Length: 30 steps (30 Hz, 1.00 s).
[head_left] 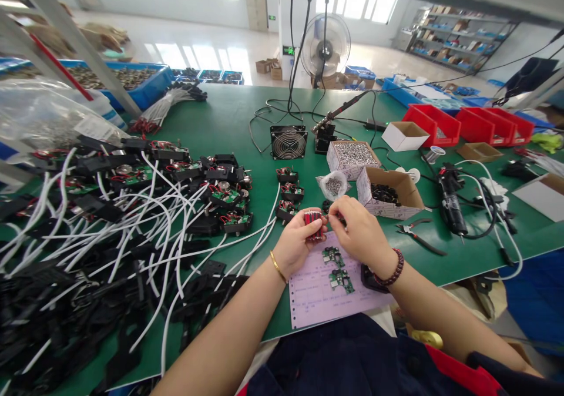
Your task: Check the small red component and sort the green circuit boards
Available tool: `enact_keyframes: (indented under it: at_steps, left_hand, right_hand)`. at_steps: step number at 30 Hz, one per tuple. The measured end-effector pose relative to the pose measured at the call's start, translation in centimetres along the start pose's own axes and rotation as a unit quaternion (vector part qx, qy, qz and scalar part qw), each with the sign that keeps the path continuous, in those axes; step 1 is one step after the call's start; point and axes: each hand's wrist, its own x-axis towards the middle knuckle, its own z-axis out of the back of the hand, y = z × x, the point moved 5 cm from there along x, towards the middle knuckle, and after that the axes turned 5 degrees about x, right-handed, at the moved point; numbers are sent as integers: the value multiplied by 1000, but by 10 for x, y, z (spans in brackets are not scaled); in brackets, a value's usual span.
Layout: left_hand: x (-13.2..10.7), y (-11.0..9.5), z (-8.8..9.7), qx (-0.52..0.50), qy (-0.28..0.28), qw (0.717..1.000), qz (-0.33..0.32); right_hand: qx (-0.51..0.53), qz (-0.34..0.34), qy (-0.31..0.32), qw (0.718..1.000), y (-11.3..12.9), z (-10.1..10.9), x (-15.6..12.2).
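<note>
There are two hands (298, 244), one red block (314, 225), two circuit boards (340, 279) on one sheet of paper (308, 302), three small wired boards (291, 193) beside them, one pair of pliers (416, 235), one soldering iron (339, 111), one standing fan (325, 46) and three red bins (476, 126).

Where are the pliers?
In the head view, the pliers lie on the green bench right of the right hand, just below the open cardboard box of dark parts.

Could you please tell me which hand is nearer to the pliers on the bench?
Right: the right hand is just left of the pliers, not touching them; the left hand lies farther left, beyond the right hand.
</note>
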Motion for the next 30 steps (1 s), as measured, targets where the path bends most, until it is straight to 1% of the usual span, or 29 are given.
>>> enact_keyframes:
  at_steps: [2, 3, 4, 6, 8, 9, 11, 13, 15, 16, 17, 18, 20, 22, 23, 24, 25, 26, 27, 28, 30]
  left_hand:
    - [1, -3, 1, -12, -6, 1000, -2]
    - [1, -5, 2, -19, -11, 1000, -6]
    - [2, -7, 4, -25, -17, 999, -11]
    - [2, -11, 6, -40, -26, 999, -23]
    - [3, -13, 7, -57, -25, 998, -32]
    - [3, -13, 7, -64, -22, 997, -39]
    - [3, -13, 8, -72, -21, 995, -63]
    - [3, -13, 8, -78, -28, 992, -96]
    - [2, -12, 8, -89, -27, 989, -112]
    - [2, -11, 8, -96, -25, 989, -112]
    - [1, -10, 7, -100, -24, 989, -110]
    - [1, -10, 8, -101, -25, 989, -107]
    - [0, -9, 10, -100, -29, 988, -113]
    - [1, -7, 15, -90, -24, 989, -118]
    - [3, -4, 18, -76, -17, 990, -115]
    - [6, -2, 23, -52, -13, 992, -111]
    - [10, 1, 29, -18, -18, 994, -107]
    - [15, 4, 37, -2, -15, 994, -109]
    - [23, 6, 44, 9, -5, 993, -113]
    - [32, 7, 52, 26, 2, 992, -123]
    - [51, 9, 66, 127, 1, 981, -148]
  right_hand:
    - [27, -46, -49, 997, -14, 11, 4]
    - [41, -75, -64, 994, -23, 14, 5]
    - [54, -104, -60, 991, -32, 15, 6]
    - [75, -141, -3, 987, -45, 8, 7]
    - [89, -145, 70, 983, -49, -4, 8]
    - [92, -139, 92, 982, -48, -9, 8]
    - [113, -127, 96, 981, -41, -16, 9]
    - [185, -129, 96, 970, -30, -21, 11]
    - [292, -134, 121, 939, -14, -31, 11]
    - [336, -132, 137, 923, -6, -37, 10]
    - [362, -128, 147, 912, 1, -44, 10]
    - [374, -126, 148, 907, 7, -50, 10]
    - [382, -128, 126, 907, 12, -60, 12]
    - [390, -129, 109, 905, 10, -62, 16]
    - [392, -122, 110, 905, 7, -59, 19]
    - [386, -111, 116, 908, 5, -51, 23]
    - [370, -95, 126, 916, 2, -38, 29]
    - [342, -79, 134, 927, -1, -20, 35]
    - [302, -59, 135, 942, -2, 4, 43]
    - [255, -38, 131, 957, -2, 31, 52]
    - [140, 17, 66, 988, 4, 99, 77]
